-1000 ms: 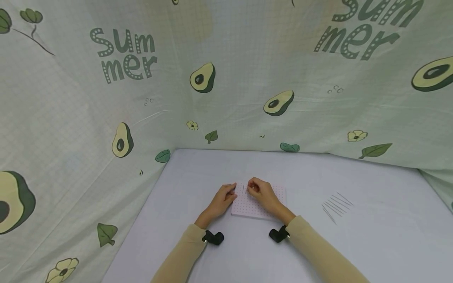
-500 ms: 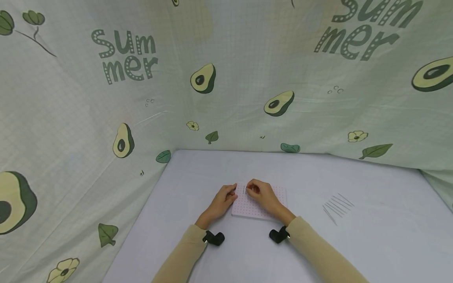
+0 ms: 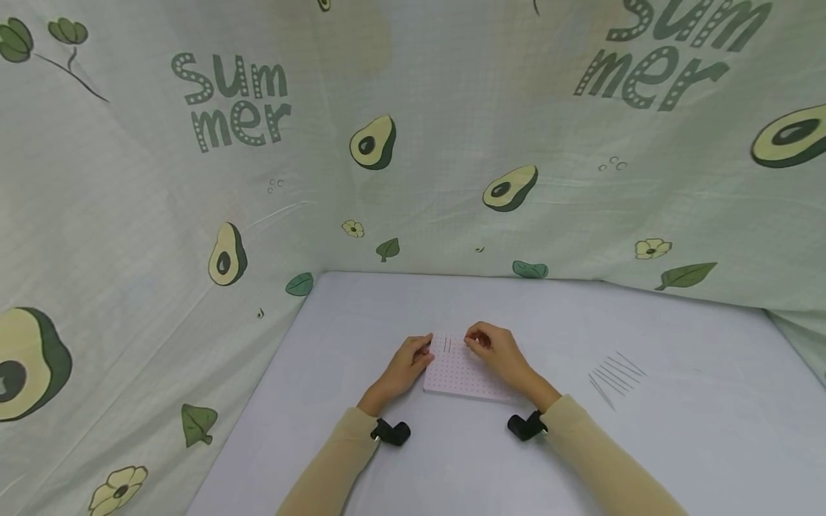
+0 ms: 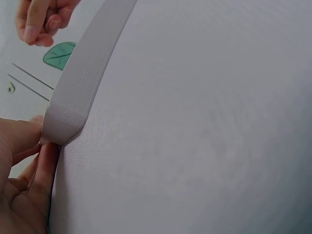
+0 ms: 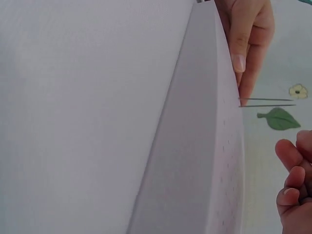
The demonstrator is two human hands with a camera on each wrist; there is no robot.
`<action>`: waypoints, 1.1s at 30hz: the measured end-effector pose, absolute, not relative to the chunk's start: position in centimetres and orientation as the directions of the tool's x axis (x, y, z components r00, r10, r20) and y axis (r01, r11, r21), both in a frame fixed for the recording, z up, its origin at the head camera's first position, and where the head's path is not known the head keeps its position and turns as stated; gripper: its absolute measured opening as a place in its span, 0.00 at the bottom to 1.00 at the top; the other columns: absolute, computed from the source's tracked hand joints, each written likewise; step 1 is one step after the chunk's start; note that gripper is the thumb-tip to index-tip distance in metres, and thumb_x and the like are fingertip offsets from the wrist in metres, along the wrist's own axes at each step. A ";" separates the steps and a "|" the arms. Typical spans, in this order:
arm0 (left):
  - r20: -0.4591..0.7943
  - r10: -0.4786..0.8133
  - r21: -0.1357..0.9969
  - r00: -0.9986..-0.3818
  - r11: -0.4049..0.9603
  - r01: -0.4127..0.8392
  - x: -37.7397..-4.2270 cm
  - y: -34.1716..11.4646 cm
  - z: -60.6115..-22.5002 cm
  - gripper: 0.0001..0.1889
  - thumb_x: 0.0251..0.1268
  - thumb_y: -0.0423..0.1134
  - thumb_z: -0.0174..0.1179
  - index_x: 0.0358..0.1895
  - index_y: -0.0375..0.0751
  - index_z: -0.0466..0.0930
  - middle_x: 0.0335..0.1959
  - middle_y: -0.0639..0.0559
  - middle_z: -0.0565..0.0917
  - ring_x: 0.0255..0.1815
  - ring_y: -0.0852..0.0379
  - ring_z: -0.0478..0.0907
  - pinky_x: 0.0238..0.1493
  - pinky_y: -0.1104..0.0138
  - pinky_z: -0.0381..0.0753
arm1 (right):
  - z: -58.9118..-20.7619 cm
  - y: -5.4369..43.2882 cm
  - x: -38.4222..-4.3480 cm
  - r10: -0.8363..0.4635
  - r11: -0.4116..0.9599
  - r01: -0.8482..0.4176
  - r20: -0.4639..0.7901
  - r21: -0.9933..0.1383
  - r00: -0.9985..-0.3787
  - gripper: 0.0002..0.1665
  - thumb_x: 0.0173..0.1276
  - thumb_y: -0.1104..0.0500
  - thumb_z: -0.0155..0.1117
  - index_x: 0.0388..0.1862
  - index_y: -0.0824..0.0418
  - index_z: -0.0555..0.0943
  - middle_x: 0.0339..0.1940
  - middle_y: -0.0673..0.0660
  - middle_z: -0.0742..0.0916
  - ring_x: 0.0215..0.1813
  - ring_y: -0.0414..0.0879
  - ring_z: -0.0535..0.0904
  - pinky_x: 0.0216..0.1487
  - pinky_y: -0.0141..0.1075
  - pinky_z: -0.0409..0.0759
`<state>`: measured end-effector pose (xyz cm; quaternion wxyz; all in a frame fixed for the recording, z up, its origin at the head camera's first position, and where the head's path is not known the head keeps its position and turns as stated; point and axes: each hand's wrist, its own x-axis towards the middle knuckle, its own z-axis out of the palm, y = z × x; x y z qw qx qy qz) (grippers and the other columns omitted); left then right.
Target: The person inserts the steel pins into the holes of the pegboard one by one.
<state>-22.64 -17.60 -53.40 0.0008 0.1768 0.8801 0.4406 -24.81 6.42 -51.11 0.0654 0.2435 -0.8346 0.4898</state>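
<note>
Pale pink, flat rectangular board with a grid of small holes (image 3: 464,376) is lying on the white-covered desk (image 3: 452,466). Left hand (image 3: 403,367) is resting against its left edge, thumb and forefinger touching near the far-left corner, presumably keeping it from sliding; cannot tell whether these fingers are gripping or merely pressing.

Two thin, dark, straight rods (image 5: 267,106) are standing upright, side by side, near that corner; the holes are probably what is supporting them. Both are standing just right of the left fingers and clear of the right ones.

Right hand (image 3: 498,349) is hanging above the board near its far edge, to the right of the rods. Its fingers are curling inward, thumb and forefinger tips close together, nothing visible between them.

Loose thin grey rods (image 3: 616,378) are lying in a slanting row right of the board, seemingly spread out for single pick-up on the right hand's side.
</note>
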 end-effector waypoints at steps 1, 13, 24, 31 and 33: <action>0.154 0.310 0.776 -0.938 0.549 0.309 -22.7 -17.6 -53.4 0.24 0.76 0.33 0.54 0.70 0.26 0.66 0.54 0.40 0.73 0.51 0.52 0.71 0.53 0.64 0.75 | -51.1 6.7 -24.8 -0.344 0.408 -0.472 0.347 -0.782 -0.873 0.03 0.71 0.62 0.66 0.39 0.62 0.83 0.28 0.48 0.79 0.31 0.43 0.71 0.30 0.32 0.71; 0.142 0.315 0.772 -0.939 0.558 0.304 -22.9 -17.5 -53.4 0.25 0.76 0.33 0.54 0.71 0.27 0.65 0.54 0.40 0.73 0.50 0.53 0.71 0.52 0.64 0.76 | -50.1 11.6 -24.0 -0.282 0.471 -0.482 0.391 -0.739 -0.876 0.03 0.68 0.64 0.68 0.38 0.63 0.83 0.28 0.49 0.80 0.30 0.42 0.70 0.29 0.31 0.69; 0.144 0.310 0.778 -0.940 0.551 0.301 -22.5 -17.8 -53.8 0.25 0.76 0.34 0.55 0.71 0.28 0.67 0.54 0.40 0.74 0.50 0.51 0.72 0.52 0.65 0.75 | -50.1 16.5 -22.4 -0.161 0.568 -0.372 0.344 -0.734 -0.925 0.05 0.70 0.61 0.68 0.40 0.62 0.84 0.26 0.51 0.77 0.31 0.44 0.68 0.28 0.31 0.67; 0.147 0.312 0.774 -0.939 0.554 0.305 -22.6 -17.7 -53.7 0.25 0.76 0.34 0.55 0.71 0.29 0.67 0.54 0.40 0.74 0.49 0.52 0.72 0.51 0.65 0.75 | -49.9 19.4 -21.6 -0.064 0.620 -0.342 0.388 -0.706 -0.919 0.06 0.68 0.62 0.69 0.38 0.66 0.85 0.25 0.52 0.77 0.29 0.43 0.68 0.26 0.30 0.67; 0.143 0.315 0.772 -0.938 0.557 0.305 -22.6 -17.7 -53.7 0.25 0.76 0.35 0.55 0.71 0.29 0.66 0.54 0.40 0.74 0.49 0.52 0.72 0.51 0.65 0.75 | -49.8 20.1 -21.2 -0.045 0.628 -0.328 0.388 -0.706 -0.921 0.07 0.69 0.62 0.69 0.38 0.66 0.85 0.25 0.53 0.77 0.29 0.42 0.68 0.26 0.31 0.67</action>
